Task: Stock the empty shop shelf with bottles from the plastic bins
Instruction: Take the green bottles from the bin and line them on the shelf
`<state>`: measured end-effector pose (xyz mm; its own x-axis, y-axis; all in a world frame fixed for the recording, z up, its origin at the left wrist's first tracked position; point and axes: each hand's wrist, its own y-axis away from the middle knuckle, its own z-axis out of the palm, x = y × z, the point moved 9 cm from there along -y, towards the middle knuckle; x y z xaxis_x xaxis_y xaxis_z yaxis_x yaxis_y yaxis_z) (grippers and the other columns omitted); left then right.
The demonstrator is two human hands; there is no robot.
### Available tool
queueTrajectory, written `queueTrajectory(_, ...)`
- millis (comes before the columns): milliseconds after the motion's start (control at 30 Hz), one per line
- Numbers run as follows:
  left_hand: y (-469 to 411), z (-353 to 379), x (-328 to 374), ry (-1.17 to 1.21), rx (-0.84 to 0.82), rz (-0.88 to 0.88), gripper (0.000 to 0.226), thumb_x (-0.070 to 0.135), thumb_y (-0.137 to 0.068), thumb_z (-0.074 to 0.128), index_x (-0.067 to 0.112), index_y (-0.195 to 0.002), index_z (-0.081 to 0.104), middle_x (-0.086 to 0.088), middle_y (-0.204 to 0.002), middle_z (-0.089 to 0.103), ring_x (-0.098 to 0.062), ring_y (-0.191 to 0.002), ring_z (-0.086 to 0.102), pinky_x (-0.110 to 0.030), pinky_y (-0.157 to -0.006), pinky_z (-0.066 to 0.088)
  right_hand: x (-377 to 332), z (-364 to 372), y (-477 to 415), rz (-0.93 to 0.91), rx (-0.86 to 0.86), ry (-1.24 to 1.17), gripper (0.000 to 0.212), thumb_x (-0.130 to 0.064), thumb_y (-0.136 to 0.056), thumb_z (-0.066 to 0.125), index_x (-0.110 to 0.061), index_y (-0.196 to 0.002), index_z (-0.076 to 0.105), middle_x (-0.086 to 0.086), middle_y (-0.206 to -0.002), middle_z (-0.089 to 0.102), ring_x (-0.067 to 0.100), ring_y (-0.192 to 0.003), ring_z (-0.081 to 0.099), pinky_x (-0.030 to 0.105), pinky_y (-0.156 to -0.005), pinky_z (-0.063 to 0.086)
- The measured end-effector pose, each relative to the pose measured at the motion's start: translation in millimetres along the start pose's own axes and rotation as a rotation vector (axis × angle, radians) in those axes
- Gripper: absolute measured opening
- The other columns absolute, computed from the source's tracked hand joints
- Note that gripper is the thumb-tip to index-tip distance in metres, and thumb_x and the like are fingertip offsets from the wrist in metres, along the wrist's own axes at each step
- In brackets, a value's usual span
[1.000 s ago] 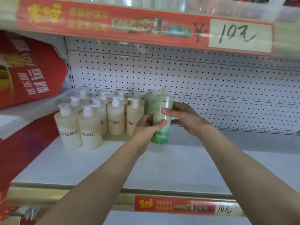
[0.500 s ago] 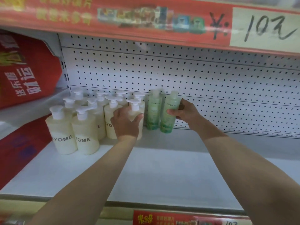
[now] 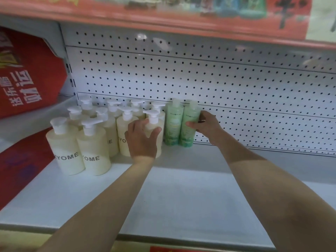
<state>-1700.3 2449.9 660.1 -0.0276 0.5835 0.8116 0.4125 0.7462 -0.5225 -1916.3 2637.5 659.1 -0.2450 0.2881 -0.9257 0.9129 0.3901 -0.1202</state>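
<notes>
White shelf [image 3: 181, 197] boards fill the lower view, backed by a pale pegboard panel [image 3: 236, 79]. A blurred red price strip [image 3: 181, 15] runs along twelve o'clock. At nine o'clock a red banner [image 3: 27, 79] with white characters leans in, and a red sheet [image 3: 21, 160] lies below it at about eight o'clock, over the shelf's left end.

Cream pump bottles [image 3: 91, 142], some lettered "YOME", stand upright in a tight cluster at the ten o'clock part of the shelf, several rows deep back to the pegboard. The left grip [image 3: 141, 140] is wrapped round the front cream bottle [image 3: 157, 125] at the cluster's three o'clock edge. Its palm lies on the near face, its thumb curls over the right shoulder, and its fingers reach round the left side under the white pump head. That bottle stands upright on the shelf.

Just at three o'clock of it, two green bottles stand upright side by side against the pegboard, close enough to touch. The right grip [image 3: 207, 127] is closed on the right green bottle [image 3: 189, 128], with the thumb across its front and the fingers curled behind its right side. The left green bottle [image 3: 173, 124] stands free between the held one and the cream cluster.
</notes>
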Motion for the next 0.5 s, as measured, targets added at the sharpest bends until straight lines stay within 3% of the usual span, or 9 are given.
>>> queueTrajectory(100, 0, 0, -1, 0.012, -0.011, -0.023, 0.041, 0.028, -0.077, 0.082, 0.012, -0.113, 0.067, -0.003, -0.117, 0.058, -0.028, -0.106, 0.055, -0.026, -0.094, 0.031, -2, 0, 0, -0.004, 0.037, 0.037, 0.065, -0.021, -0.07, 0.091, -0.016, -0.126, 0.057, -0.002, -0.112, 0.068, 0.019, -0.106, 0.066, 0.044, -0.095, 0.056)
queueTrajectory(267, 2, -1, 0, -0.01, -0.05, -0.068, 0.043, 0.029, -0.08, 0.08, 0.014, -0.118, 0.065, -0.005, -0.124, 0.057, -0.028, -0.108, 0.052, -0.02, -0.089, 0.028, -7, -1, 8, -0.005, 0.087, 0.169, 0.064, -0.028, -0.074, 0.088, -0.018, -0.13, 0.057, -0.004, -0.117, 0.069, 0.016, -0.108, 0.065, 0.035, -0.096, 0.053)
queueTrajectory(400, 1, -2, 5, -0.031, -0.144, -0.109, 0.045, 0.027, -0.084, 0.077, 0.014, -0.124, 0.063, -0.006, -0.129, 0.055, -0.028, -0.115, 0.05, -0.029, -0.096, 0.037, -22, -5, 27, 0.054, 0.14, 0.314, 0.075, -0.037, -0.08, 0.082, -0.011, -0.141, 0.047, 0.006, -0.138, 0.053, 0.023, -0.119, 0.056, 0.034, -0.097, 0.047)
queueTrajectory(500, 0, -9, 11, -0.046, -0.244, -0.121, 0.048, 0.027, -0.085, 0.075, 0.014, -0.129, 0.06, -0.006, -0.135, 0.051, -0.028, -0.121, 0.051, -0.036, -0.104, 0.04, -46, -11, 55, 0.046, 0.189, 0.406, 0.078, -0.04, -0.083, 0.078, -0.013, -0.146, 0.04, 0.01, -0.143, 0.042, 0.019, -0.093, 0.058, 0.031, -0.085, 0.045)
